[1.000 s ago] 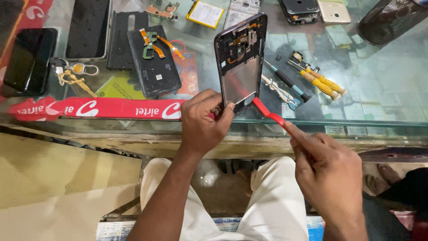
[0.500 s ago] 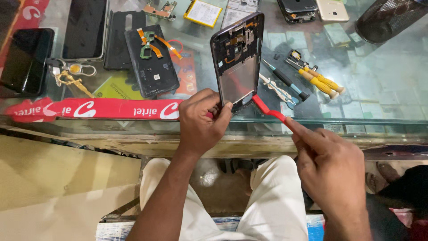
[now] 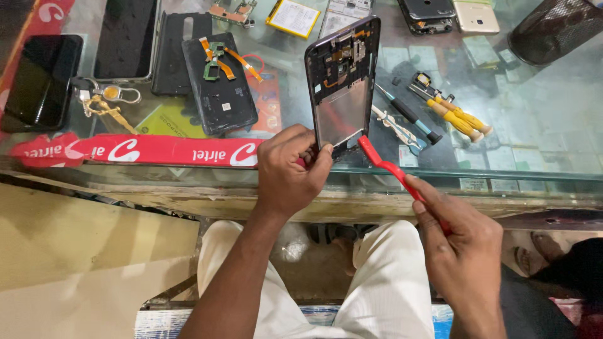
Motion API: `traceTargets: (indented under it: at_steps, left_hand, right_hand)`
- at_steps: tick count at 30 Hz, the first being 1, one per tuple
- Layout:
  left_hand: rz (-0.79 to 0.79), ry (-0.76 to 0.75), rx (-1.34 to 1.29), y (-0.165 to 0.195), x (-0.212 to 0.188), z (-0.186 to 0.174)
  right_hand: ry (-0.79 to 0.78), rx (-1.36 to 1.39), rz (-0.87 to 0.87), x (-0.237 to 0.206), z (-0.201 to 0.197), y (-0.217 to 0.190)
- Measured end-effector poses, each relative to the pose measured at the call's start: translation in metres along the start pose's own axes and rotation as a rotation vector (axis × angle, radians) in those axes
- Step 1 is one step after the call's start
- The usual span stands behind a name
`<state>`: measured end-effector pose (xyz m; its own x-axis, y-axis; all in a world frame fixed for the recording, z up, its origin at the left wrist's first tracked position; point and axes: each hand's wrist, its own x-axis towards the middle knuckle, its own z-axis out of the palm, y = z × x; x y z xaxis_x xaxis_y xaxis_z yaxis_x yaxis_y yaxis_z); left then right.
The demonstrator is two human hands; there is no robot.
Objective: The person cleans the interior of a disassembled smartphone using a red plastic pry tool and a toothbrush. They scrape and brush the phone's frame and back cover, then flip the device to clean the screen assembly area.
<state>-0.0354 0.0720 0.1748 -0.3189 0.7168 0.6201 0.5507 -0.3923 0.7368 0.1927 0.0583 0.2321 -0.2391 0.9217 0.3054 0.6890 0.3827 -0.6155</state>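
Observation:
My left hand [image 3: 290, 169] grips the lower end of an opened phone frame [image 3: 343, 88], held upright over the glass counter with its circuit boards and bare metal plate facing me. My right hand [image 3: 461, 251] holds a red brush-like tool [image 3: 384, 162] by its handle. The tool's head touches the bottom right corner of the phone frame, just beside my left fingers.
On the glass counter [image 3: 534, 125] lie a black back cover with orange flex cables [image 3: 220, 85], dark phones [image 3: 41, 81], keys [image 3: 103, 103], yellow-handled screwdrivers [image 3: 452, 116], tweezers [image 3: 392, 129], a battery [image 3: 292, 17] and a black mesh cup [image 3: 553, 28]. A red strip [image 3: 144, 150] runs along the front edge.
The phone frame and both hands have stayed nearly in place. The red tool's head has shifted slightly along the frame's bottom corner.

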Motion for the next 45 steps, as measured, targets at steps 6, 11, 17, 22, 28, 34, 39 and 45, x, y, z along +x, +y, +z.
traceTargets:
  at_steps: [6, 11, 17, 22, 28, 34, 39, 45]
  left_hand:
    - [-0.006, -0.009, -0.016, -0.001, 0.000, 0.000]
    - [0.013, -0.004, 0.015, 0.000, 0.001, -0.001]
    - [-0.031, -0.007, -0.028, 0.000, 0.000, -0.001]
    - [0.023, 0.010, 0.021, 0.000, 0.001, 0.000]
    - [-0.020, -0.001, -0.012, 0.001, 0.001, 0.000]
    - [-0.024, -0.010, 0.024, -0.001, 0.001, 0.000]
    - [-0.035, -0.011, -0.010, -0.001, 0.000, 0.000]
    - [-0.040, -0.004, -0.001, 0.001, 0.001, 0.000]
  right_hand:
    - [0.081, 0.065, -0.029, -0.008, 0.019, 0.020]
    - [0.148, 0.117, -0.096, -0.009, 0.031, 0.029]
    - [0.148, 0.022, -0.136, -0.013, 0.041, 0.034]
    - [0.268, 0.137, -0.188, -0.014, 0.038, 0.035]
    - [0.238, 0.091, -0.271, -0.003, 0.056, 0.034]
    - [0.158, 0.017, -0.263, -0.014, 0.075, 0.038]
    - [0.137, -0.027, -0.185, -0.029, 0.072, 0.044]
    - [0.121, -0.046, -0.140, -0.030, 0.060, 0.039]
